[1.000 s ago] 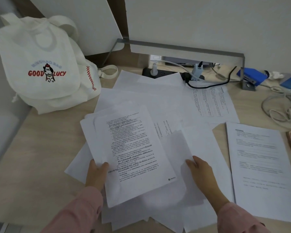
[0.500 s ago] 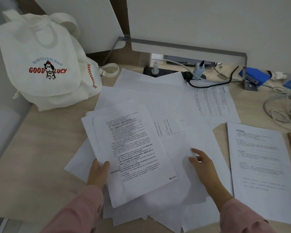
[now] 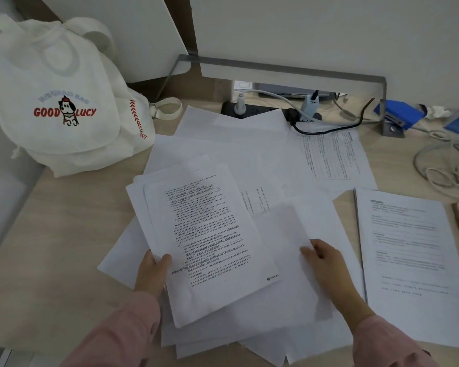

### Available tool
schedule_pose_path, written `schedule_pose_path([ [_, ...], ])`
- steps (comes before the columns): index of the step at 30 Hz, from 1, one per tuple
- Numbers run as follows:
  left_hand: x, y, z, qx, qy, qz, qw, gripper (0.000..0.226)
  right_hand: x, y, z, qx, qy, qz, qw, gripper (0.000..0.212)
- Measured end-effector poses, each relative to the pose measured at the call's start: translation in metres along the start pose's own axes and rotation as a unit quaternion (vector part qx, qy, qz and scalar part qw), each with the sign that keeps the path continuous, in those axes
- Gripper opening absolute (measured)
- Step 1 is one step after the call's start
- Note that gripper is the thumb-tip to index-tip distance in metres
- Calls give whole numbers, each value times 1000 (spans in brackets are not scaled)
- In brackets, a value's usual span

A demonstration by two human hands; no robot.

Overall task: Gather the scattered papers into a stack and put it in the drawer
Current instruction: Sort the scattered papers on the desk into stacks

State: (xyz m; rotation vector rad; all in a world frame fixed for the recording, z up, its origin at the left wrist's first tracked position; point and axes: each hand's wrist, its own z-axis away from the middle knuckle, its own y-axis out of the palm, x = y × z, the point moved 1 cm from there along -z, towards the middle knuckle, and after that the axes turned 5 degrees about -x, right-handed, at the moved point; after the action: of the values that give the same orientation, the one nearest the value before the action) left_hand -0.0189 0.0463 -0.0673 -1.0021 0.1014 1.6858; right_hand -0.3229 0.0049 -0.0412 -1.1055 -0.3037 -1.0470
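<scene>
1. Since half a second ago, the right hand [image 3: 326, 263] has drawn its spread fingers together. They now pinch the near corner of one blank sheet [image 3: 278, 226], which looks slightly blurred. The left hand [image 3: 151, 274] has kept its hold.
2. One pale wooden desk [image 3: 51, 234] lies under both hands.
3. One white cloth bag [image 3: 64, 102], lettered "GOOD LUCY", stands well beyond the left fingers, off to their outer side.
4. Loose papers [image 3: 223, 144] overlap in a spread that runs from beneath both wrists to well beyond the fingertips. Their number cannot be told.
5. One printed document [image 3: 408, 260] lies flat just outside the right hand, apart from its fingers.
6. One bundle [image 3: 204, 234] is gripped at its near left edge by the left hand, thumb on top and the other fingers hidden beneath. At least three sheet edges show at its far corner, and dense text covers the top page.
7. One printed sheet [image 3: 334, 154] lies well beyond the right fingertips.
8. One black power strip [image 3: 263, 112] sits farther beyond the fingertips and carries three plugs [image 3: 240, 107].
9. One blue stapler [image 3: 398, 115] rests far beyond and outward of the right fingers, near a tangle of pale cables [image 3: 440, 165].
</scene>
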Motion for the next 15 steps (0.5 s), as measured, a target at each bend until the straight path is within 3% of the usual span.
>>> schedule_pose_path([
  [2, -1, 0, 1, 7, -2, -6, 1000, 24, 13, -15, -4, -67, -49, 21, 996, 17],
  [4, -3, 1, 4, 10, 4, -7, 1000, 27, 33, -34, -5, -134, -76, 13, 988, 12],
  [9, -10, 4, 9, 21, 25, 5, 999, 35, 90, -73, 11, -303, -189, -35, 933, 14],
  [12, -12, 6, 8, 37, 28, 3, 999, 39, 117, -74, 33, -326, -282, -87, 898, 8],
  [15, -14, 8, 8, 47, 30, -5, 998, 38, 124, -56, 50, -289, -386, -65, 874, 13],
])
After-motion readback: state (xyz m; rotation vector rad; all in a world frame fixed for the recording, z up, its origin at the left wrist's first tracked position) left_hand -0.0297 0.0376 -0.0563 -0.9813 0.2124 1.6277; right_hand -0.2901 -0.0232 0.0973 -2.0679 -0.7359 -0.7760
